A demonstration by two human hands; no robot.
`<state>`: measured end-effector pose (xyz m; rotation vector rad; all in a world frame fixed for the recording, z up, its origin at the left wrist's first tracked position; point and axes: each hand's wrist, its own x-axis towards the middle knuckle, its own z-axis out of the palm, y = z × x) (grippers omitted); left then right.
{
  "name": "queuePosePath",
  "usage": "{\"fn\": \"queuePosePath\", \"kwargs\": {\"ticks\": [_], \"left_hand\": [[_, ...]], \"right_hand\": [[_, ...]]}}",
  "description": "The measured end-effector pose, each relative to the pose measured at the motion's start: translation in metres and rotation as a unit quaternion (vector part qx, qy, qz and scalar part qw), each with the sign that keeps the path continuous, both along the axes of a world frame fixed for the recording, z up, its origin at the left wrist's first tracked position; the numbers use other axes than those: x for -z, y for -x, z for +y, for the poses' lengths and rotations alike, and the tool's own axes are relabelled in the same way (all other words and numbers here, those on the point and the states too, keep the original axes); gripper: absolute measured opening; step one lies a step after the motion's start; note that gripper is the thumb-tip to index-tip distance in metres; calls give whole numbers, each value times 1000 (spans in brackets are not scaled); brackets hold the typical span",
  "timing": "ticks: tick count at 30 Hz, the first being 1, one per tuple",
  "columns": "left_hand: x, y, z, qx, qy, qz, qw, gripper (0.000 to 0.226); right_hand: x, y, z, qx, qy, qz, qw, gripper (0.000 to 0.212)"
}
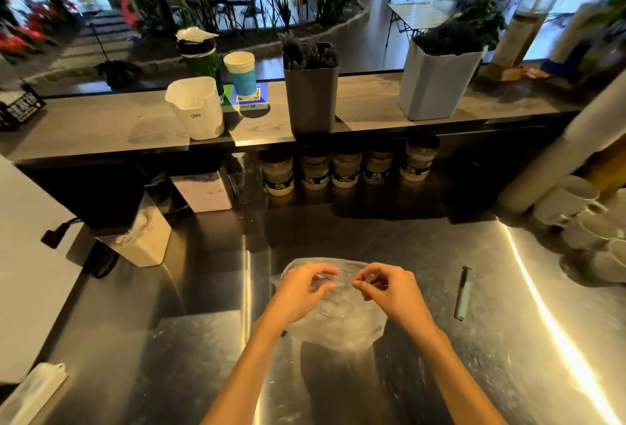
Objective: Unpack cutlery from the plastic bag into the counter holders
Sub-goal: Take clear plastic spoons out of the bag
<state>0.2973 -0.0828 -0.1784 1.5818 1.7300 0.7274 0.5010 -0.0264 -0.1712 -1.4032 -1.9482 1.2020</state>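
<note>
Setting: a café-style interior with potted plants and folding furniture across the top of the frame, behind a long grey wooden counter shelf (101, 126) that spans the upper middle.

Work surface: a stainless steel worktop (169, 340) filling the lower half, scratched and streaked with glare at lower right.

On the shelf, right of centre: a pale grey holder (437, 85) filled with dark cutlery. At centre: a dark grey holder (311, 99), also filled with dark cutlery handles. Left of centre: a white holder (200, 109), its contents not visible. Behind it: a green bottle (200, 58) and a paper cup with a blue sleeve (242, 73).

Under the shelf, centre: a row of lidded jars (345, 167). At the right edge: stacked white mugs (582, 218).

Lower centre of the frame: a clear plastic bag (342, 326) lying on the worktop, crumpled; its contents cannot be made out.

Left hand (301, 289): fingers curled, pinching the bag's upper edge. Right hand (389, 289): fingers curled, pinching the same edge just beside the left.

Right of the bag, apart from it: a slim dark sealing clip (462, 292) lying on the worktop.
</note>
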Motion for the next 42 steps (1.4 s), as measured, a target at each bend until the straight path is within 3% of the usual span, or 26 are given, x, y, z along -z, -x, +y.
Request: {"fn": "queuePosePath", "kwargs": {"ticks": [5,11,15,18,24,33,42], "left_hand": [[-9,-6,-2,1,-30,17,999,12],[-3,-2,-7,5,51,26,998,14],[-3,-2,-14,-32,91,-79,992,15],[-8,-3,-17,-92,68,-175,978,16],[-12,-13,-11,-124,91,-234,960,15],[-13,-18,-13,-82,103,-245,960,21],[-17,-12,-19,-6,98,-135,986,27]], "right_hand": [[-14,-3,-2,-15,35,44,998,7],[-15,-2,2,56,30,87,994,5],[-16,-2,5,82,33,93,992,5],[-19,-1,5,51,68,110,990,7],[-20,10,2,15,104,146,984,12],[-18,15,-1,15,111,145,983,12],[-15,15,-5,43,118,120,985,13]]}}
